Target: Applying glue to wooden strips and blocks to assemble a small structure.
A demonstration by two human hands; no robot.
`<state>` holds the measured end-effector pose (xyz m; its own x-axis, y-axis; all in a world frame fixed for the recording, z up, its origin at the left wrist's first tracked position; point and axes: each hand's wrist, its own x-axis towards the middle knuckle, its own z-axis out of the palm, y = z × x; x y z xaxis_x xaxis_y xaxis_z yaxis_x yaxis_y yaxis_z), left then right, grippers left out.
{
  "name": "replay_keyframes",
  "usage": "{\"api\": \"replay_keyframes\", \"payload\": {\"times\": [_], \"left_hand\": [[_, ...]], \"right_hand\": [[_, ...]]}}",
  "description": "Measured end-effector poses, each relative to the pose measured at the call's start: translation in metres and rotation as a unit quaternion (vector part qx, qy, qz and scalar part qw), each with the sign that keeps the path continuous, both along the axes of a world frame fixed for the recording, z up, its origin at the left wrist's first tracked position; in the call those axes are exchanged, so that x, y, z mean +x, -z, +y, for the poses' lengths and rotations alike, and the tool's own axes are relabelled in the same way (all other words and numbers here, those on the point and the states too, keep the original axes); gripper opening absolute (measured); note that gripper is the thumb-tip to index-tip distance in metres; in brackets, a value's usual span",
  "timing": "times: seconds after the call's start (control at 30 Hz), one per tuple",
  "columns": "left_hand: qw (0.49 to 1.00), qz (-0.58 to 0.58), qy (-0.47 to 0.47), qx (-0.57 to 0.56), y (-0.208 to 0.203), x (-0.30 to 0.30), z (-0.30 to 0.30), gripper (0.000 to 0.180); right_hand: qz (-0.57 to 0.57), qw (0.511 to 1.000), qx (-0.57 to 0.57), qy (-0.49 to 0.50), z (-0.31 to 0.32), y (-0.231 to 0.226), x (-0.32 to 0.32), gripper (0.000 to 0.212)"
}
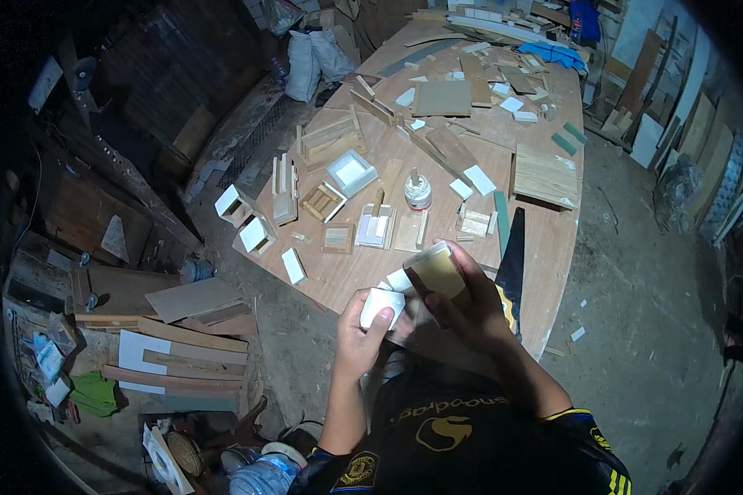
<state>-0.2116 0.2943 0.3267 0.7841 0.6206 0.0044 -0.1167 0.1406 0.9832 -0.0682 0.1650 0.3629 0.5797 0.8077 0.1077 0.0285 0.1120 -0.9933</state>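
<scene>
Both hands were occupied above the near edge of a cluttered wooden table (545, 272), in front of a worker in a dark jersey (404, 412). Fingers of the left hand (359, 334) closed around a small white block (382, 308), the thumb pressed across its face. The right hand (476, 309) gripped a yellow-faced block (436, 274) with a dark edge, held at two o'clock from the white one; whether the two pieces touched could not be told. Taken from the hands, a white jar (418, 195) stood at twelve o'clock with a stick rising from its mouth, and a flat brown board (442, 98) lay farther off in the same direction. At two o'clock, a saw (513, 256) with a black blade stretched along the tabletop, its yellow handle partly hidden by the right arm. Between one and two o'clock rested a wood-grained box (545, 176), while a blue cloth (553, 55) lay bunched toward the far end at one. A pale tray (351, 173) sat tilted at eleven o'clock, and white-sided boxes (257, 235) clustered by the table's edge at ten. On the floor, a green cloth (93, 394) lay crumpled between eight and nine o'clock.
</scene>
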Motion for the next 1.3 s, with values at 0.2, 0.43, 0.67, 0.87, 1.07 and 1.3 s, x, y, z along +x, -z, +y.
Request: {"api": "replay_keyframes", "payload": {"times": [0.2, 0.43, 0.67, 0.87, 1.07, 1.3], "left_hand": [[0.996, 0.011, 0.005, 0.09, 0.01, 0.0, -0.003, 0.025], [0.903, 0.195, -0.038, 0.381, -0.007, 0.005, -0.001, 0.032], [0.913, 0.22, -0.045, 0.34, -0.023, 0.018, -0.008, 0.036], [0.921, 0.225, -0.048, 0.313, -0.02, 0.014, 0.002, 0.035], [0.933, 0.232, -0.023, 0.275, -0.029, 0.021, 0.001, 0.034], [0.955, 0.227, -0.021, 0.188, -0.023, 0.022, -0.002, 0.031]], "right_hand": [[-0.145, 0.989, -0.026, 0.019, -0.001, 0.006, 0.002, 0.06], [-0.383, 0.923, -0.041, -0.024, 0.003, -0.018, -0.002, 0.071], [-0.415, 0.907, -0.036, -0.066, 0.014, -0.014, -0.006, 0.065], [-0.444, 0.892, -0.033, -0.084, 0.02, -0.011, -0.004, 0.064], [-0.487, 0.871, -0.016, -0.067, 0.03, -0.017, -0.006, 0.058], [-0.446, 0.891, -0.023, -0.082, 0.026, -0.013, -0.004, 0.053]]}}
